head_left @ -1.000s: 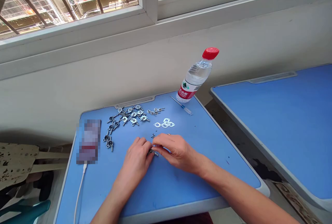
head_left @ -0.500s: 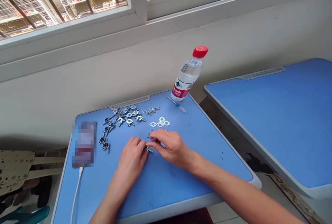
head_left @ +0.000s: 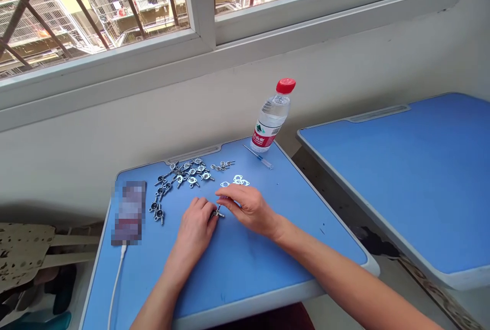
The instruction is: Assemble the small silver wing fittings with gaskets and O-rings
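My left hand (head_left: 197, 223) rests on the blue desk, its fingers closed on a small metal flanged fitting (head_left: 219, 214) that shows past the fingertips. My right hand (head_left: 248, 207) pinches a slim screwdriver (head_left: 219, 208), mostly hidden by the fingers. Its thin shaft points down at the fitting. Just beyond the right hand lie several thin oval metal plates (head_left: 238, 179) with holes. Farther back sits a cluster of similar flanged metal fittings (head_left: 191, 169); those at its left (head_left: 158, 213) show black round centres. A few smaller metal pieces with stems (head_left: 222, 166) lie beside the cluster.
A water bottle (head_left: 271, 121) with a red cap stands at the desk's back right corner, a blue clear-handled screwdriver (head_left: 258, 157) before it. At the left lies a blurred phone (head_left: 129, 212) with a white cable (head_left: 117, 279). A second blue desk (head_left: 401, 167) is on the right.
My right hand has shifted slightly up and left, and the screwdriver's shaft now shows above the fitting. The left hand stays on the fitting. The camera view has tilted a little.
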`<state>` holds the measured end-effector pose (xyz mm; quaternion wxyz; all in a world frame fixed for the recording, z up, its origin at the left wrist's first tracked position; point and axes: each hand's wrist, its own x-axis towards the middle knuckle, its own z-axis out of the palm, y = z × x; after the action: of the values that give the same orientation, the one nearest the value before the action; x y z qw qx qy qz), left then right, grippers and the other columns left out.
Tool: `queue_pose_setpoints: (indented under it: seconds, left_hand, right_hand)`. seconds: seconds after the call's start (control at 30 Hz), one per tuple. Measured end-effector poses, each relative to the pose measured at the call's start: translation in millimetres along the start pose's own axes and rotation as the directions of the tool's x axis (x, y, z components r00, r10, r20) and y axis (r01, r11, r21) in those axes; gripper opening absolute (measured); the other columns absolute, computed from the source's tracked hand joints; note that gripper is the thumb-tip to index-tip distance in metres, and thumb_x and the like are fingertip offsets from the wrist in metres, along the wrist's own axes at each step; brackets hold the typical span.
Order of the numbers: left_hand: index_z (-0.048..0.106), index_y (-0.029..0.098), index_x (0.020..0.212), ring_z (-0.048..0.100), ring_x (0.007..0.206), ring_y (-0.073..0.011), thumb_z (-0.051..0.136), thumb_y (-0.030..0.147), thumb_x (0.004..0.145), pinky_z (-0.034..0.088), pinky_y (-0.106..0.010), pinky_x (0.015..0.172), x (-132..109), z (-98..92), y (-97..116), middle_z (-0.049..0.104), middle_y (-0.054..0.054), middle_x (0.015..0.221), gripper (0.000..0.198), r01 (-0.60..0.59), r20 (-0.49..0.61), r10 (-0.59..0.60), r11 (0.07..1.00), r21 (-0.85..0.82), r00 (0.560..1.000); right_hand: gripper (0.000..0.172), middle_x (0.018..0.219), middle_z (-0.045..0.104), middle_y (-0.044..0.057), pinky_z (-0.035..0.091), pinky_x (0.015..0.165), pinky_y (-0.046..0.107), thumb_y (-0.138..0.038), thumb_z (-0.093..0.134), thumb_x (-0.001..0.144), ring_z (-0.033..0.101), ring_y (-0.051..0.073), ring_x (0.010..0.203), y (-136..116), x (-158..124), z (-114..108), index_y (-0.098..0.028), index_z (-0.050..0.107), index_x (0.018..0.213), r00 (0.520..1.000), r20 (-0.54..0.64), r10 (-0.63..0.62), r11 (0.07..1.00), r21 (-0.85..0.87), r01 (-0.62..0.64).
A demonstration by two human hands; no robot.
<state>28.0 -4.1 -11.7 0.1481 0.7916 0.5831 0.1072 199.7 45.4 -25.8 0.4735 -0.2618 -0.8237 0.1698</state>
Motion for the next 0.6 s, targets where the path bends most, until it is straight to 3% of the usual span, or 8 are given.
queue_pose_setpoints:
  seconds: [0.17, 0.33, 0.47, 0.6]
  left_hand:
    - [0.059, 0.020, 0.084, 0.055, 0.084, -0.0223, 0.056, 0.010, 0.087, 0.045, -0.032, 0.071, 1.1, 2.0, -0.9, 0.061, -0.003, 0.086, 0.012, 0.001, -0.007, -0.001, 1.000, 0.016, 1.000]
    - [0.058, 0.020, 0.085, 0.055, 0.085, -0.0223, 0.055, 0.009, 0.087, 0.045, -0.032, 0.073, 0.5, 3.9, -0.9, 0.063, -0.004, 0.090, 0.012, 0.001, -0.026, -0.001, 1.000, 0.016, 1.000]
    - [0.059, 0.020, 0.085, 0.056, 0.087, -0.0226, 0.054, 0.010, 0.088, 0.046, -0.034, 0.076, 0.1, 5.4, -0.9, 0.063, -0.004, 0.093, 0.012, 0.011, -0.023, -0.011, 1.000, -0.001, 1.000]
    - [0.059, 0.019, 0.086, 0.056, 0.088, -0.0227, 0.054, 0.010, 0.088, 0.046, -0.033, 0.075, -0.3, 6.9, -2.7, 0.064, -0.005, 0.093, 0.011, 0.009, -0.026, -0.010, 1.000, -0.025, 1.000]
  right_hand:
    - [0.016, 0.075, 0.067, 0.003, 0.048, 0.061, 0.025, -0.022, 0.048, 0.099, 0.061, 0.014, 0.064, -2.6, 1.8, 6.5, -0.018, 0.062, 0.095, 1.000, 0.015, 0.022, 0.996, -0.085, -0.021]
    - [0.019, 0.085, 0.071, 0.005, 0.054, 0.067, 0.025, -0.018, 0.046, 0.099, 0.065, 0.015, 0.073, -5.4, 1.7, 9.4, -0.019, 0.063, 0.109, 1.000, 0.000, 0.026, 0.998, 0.060, -0.026]
    - [0.031, 0.089, 0.071, 0.005, 0.056, 0.068, 0.028, -0.017, 0.043, 0.099, 0.066, 0.016, 0.077, -4.3, 2.2, 3.6, -0.021, 0.058, 0.126, 0.995, 0.095, 0.019, 0.992, 0.122, -0.031]
    - [0.031, 0.082, 0.071, 0.004, 0.055, 0.063, 0.026, -0.015, 0.041, 0.098, 0.065, 0.015, 0.069, -4.2, 3.2, 0.0, -0.021, 0.061, 0.121, 0.994, 0.109, 0.027, 0.992, 0.118, -0.040]
